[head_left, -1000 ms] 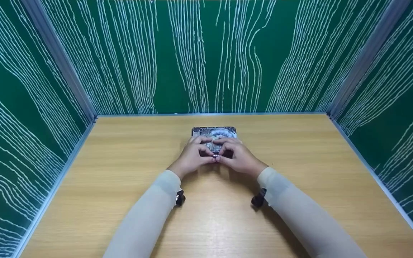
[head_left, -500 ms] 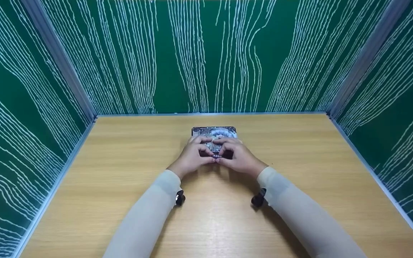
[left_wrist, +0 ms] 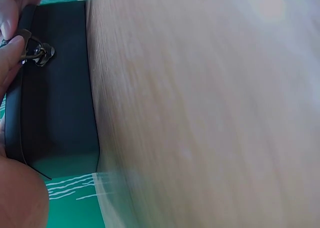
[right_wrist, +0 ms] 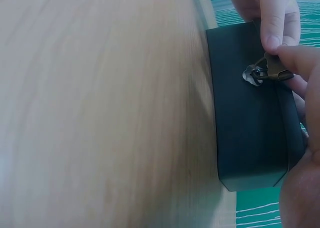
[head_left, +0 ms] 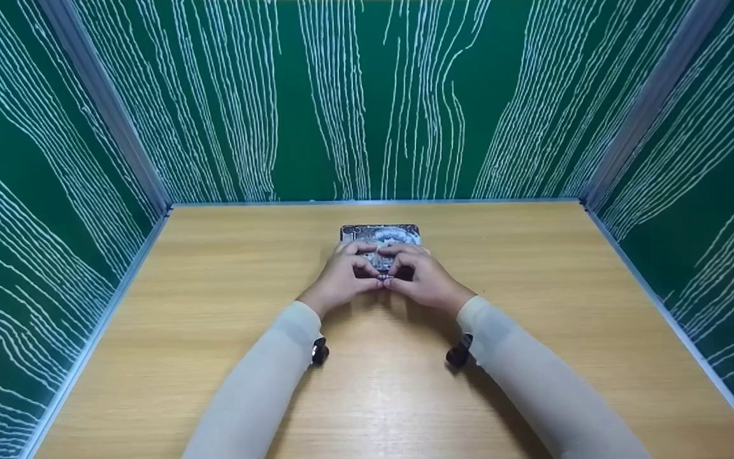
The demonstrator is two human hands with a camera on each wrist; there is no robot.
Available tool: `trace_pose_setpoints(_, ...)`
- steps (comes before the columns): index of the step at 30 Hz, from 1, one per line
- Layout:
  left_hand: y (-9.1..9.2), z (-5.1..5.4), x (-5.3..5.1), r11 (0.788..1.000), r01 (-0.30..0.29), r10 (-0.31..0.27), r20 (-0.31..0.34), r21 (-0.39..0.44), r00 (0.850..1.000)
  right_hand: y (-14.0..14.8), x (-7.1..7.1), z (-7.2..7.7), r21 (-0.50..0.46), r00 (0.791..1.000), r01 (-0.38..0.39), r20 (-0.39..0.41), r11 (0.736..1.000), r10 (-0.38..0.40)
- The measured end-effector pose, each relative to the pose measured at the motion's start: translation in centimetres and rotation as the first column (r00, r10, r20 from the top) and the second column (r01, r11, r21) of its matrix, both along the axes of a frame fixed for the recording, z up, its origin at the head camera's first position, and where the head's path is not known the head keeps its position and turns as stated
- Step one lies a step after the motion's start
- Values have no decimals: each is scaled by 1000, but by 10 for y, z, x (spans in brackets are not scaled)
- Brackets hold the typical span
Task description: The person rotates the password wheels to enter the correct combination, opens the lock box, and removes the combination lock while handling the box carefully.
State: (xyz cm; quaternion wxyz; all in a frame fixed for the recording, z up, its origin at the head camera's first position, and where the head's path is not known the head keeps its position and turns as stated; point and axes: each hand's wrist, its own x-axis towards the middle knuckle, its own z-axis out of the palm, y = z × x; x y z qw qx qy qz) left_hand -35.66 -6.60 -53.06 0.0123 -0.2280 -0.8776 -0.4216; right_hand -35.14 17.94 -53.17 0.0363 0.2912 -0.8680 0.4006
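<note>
A small box [head_left: 383, 237] with a patterned lid stands on the table, its dark front [left_wrist: 57, 97] facing me. A metal clasp [right_wrist: 274, 70] is on that front, its ring around a small silvery fitting [right_wrist: 251, 75]. My left hand [head_left: 339, 277] and right hand [head_left: 423, 278] meet at the clasp, thumbs and index fingertips pinching it from both sides. Their other fingers lie over the lid, hiding its sides and part of the picture. In the right wrist view, my left thumb [right_wrist: 272, 25] touches the clasp's upper end. The lid appears down on the box.
The wooden table [head_left: 380, 395] spreads around the box and toward me. Green walls [head_left: 405, 102] with white wavy lines enclose its back and sides, joined by grey corner posts [head_left: 109, 102]. Each wrist wears a small black camera [head_left: 459, 352].
</note>
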Motion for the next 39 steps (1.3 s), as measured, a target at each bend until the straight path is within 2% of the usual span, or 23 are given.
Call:
trace_pose_setpoints(8,0,1,0,1000,-4,4,4,-4,1000,-1,1,2,-2,1000,-5,27,1000,5)
trace_pose_setpoints(18,-1,0,0,1000,10,-10,-28,21,1000,1,-3,-1,-9,999,-41,-31,999,41)
trace_pose_setpoints(29,0,-1,-1,1000,-2,2,-1,16,1000,2,-4,-2,-8,998,-39,-47,999,39)
trace_pose_setpoints(39,1,-2,-1,1000,-11,11,10,18,1000,2,-4,-1,17,1000,-17,-11,1000,17)
